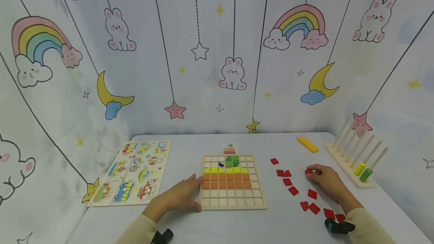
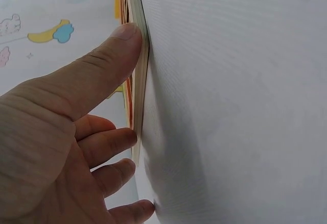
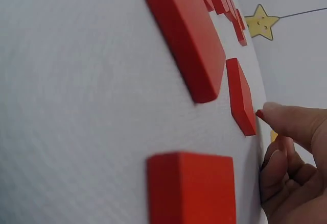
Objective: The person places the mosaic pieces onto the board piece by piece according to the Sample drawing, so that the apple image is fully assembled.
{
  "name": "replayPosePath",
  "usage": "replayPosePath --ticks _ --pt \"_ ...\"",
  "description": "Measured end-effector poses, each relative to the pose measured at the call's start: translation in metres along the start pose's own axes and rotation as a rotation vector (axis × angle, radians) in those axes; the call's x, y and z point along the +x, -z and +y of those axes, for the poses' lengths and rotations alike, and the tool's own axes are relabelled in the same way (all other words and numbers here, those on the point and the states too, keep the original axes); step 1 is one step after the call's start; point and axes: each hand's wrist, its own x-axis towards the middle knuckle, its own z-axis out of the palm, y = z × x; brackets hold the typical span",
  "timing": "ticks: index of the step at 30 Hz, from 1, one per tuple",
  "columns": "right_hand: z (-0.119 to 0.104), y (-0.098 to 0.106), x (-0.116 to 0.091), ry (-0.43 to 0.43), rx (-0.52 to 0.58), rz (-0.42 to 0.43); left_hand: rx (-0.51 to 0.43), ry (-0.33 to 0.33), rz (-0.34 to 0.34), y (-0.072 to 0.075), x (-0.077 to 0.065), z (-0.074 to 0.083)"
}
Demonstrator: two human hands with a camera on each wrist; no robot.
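Observation:
A wooden grid board (image 1: 234, 202) lies flat at the middle of the table, with green, blue, yellow and orange tiles in several of its squares. My left hand (image 1: 181, 195) rests at the board's left side; in the left wrist view the thumb (image 2: 110, 55) touches the board's edge and the other fingers are spread beside it. To the right, my right hand (image 1: 328, 183) pinches a small red tile (image 1: 309, 171) between thumb and fingertips, low over the table. Only a sliver of that tile shows in the right wrist view. Several loose red tiles (image 1: 314, 208) lie around this hand.
A small picture card (image 1: 230, 148) is behind the board. At the left lies a vehicle puzzle board (image 1: 135, 172). A yellow block (image 1: 307, 144) sits at the back right, near a pegged wooden stand (image 1: 366, 184) with yellow and green beads. A patterned curtain (image 1: 217, 97) hangs behind the table.

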Motion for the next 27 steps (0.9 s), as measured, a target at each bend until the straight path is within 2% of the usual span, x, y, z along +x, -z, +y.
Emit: replayPosePath --ticks 7,9,11,14,16,21,25,27 --pt "0.000 -0.001 0.001 -0.020 0.039 0.000 -0.009 0.009 -0.010 -0.001 -0.001 0.000" --pt "-0.006 -0.004 0.002 -0.030 0.114 0.012 -0.004 0.006 -0.010 0.000 -0.001 0.000" --pt "-0.016 -0.007 0.003 -0.031 0.247 0.022 0.009 0.002 -0.008 0.000 -0.001 -0.001" --pt "-0.039 -0.016 0.006 -0.025 0.472 0.020 0.016 -0.001 -0.004 0.001 0.000 -0.001" --pt "-0.057 -0.026 0.009 -0.004 0.575 -0.005 0.014 0.002 -0.005 0.001 0.000 -0.001" --pt "-0.109 -0.059 0.014 0.063 0.624 -0.076 0.007 0.004 -0.005 0.000 0.000 -0.001" --pt "-0.155 -0.097 0.011 0.113 0.622 -0.125 0.014 -0.004 -0.001 0.001 0.000 -0.001" --pt "-0.175 -0.118 0.007 0.146 0.630 -0.184 0.011 -0.009 -0.002 0.002 -0.001 -0.001"
